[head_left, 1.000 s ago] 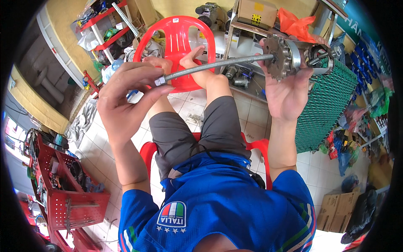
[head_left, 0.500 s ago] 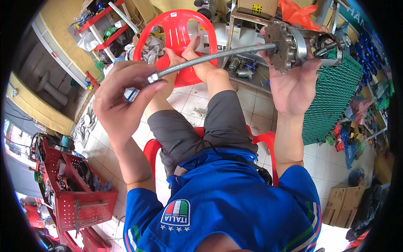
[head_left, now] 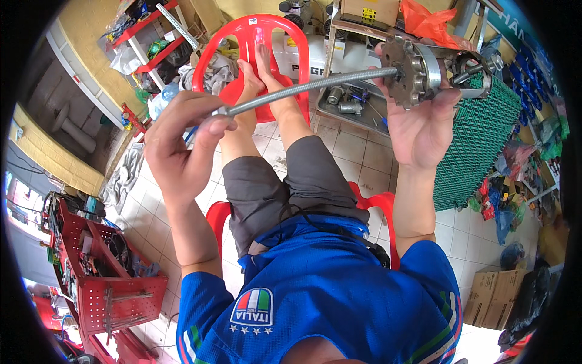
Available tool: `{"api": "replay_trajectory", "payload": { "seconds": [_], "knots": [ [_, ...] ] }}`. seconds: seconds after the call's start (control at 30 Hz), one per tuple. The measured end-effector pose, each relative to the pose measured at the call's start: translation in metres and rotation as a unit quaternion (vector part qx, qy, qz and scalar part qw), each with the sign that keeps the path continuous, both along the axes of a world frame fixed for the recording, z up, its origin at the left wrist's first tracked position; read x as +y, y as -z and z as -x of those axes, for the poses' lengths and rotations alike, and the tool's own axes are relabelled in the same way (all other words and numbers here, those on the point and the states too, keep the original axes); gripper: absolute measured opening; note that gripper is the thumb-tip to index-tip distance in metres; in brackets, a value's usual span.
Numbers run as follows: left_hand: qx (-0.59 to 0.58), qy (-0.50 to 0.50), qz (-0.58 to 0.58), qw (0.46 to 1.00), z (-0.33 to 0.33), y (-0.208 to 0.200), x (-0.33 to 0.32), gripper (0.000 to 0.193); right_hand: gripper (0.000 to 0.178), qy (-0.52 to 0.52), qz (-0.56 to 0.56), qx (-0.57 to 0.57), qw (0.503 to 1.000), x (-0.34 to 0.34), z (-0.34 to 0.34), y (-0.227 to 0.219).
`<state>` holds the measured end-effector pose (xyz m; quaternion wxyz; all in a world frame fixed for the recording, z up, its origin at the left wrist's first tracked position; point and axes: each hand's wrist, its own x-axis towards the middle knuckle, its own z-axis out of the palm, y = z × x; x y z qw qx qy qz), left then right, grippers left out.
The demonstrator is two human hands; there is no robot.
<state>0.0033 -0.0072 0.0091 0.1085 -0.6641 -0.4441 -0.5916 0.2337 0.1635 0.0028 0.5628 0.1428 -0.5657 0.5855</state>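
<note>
My left hand (head_left: pixel 176 145) pinches the near end of a long threaded rod (head_left: pixel 315 84), thumb and fingertips closed around a small nut (head_left: pixel 220 111) there. The rod slants up to the right and bends slightly. Its far end meets the middle of a toothed metal sprocket (head_left: pixel 399 71). My right hand (head_left: pixel 424 136) grips the sprocket from below and behind, fingers partly hidden by it. A shiny metal ring (head_left: pixel 432 68) sits right behind the sprocket. Beyond it, a bracket-like metal piece (head_left: pixel 476 76) with a bolt through it extends to the right, seemingly part of the same assembly.
A red plastic chair (head_left: pixel 250 27) stands ahead, my bare feet resting on it. Beyond my right wrist, a metal tray (head_left: pixel 333 111) holds motor-like parts. Green woven mesh (head_left: pixel 479 145) lies to the right. At the left stands a red tool cart (head_left: pixel 124 300), and cardboard boxes (head_left: pixel 494 297) are lower right.
My left hand has shifted slightly right, and its thumb now covers more of the nut. My feet and legs have changed position on the chair. The right hand keeps its hold on the sprocket.
</note>
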Motion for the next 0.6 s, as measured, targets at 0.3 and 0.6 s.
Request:
{"api": "replay_trajectory", "payload": {
  "seconds": [0.3,0.6],
  "knots": [
    [0.002,-0.042,-0.044,0.998,-0.008,-0.001,0.003,0.022,0.067,0.008,0.018,0.023,1.000,0.000,-0.002,0.002],
    [-0.123,-0.003,-0.023,0.992,-0.022,-0.003,0.007,0.020,0.068,0.016,0.024,0.015,0.999,0.001,0.002,0.003]
  ]
}}
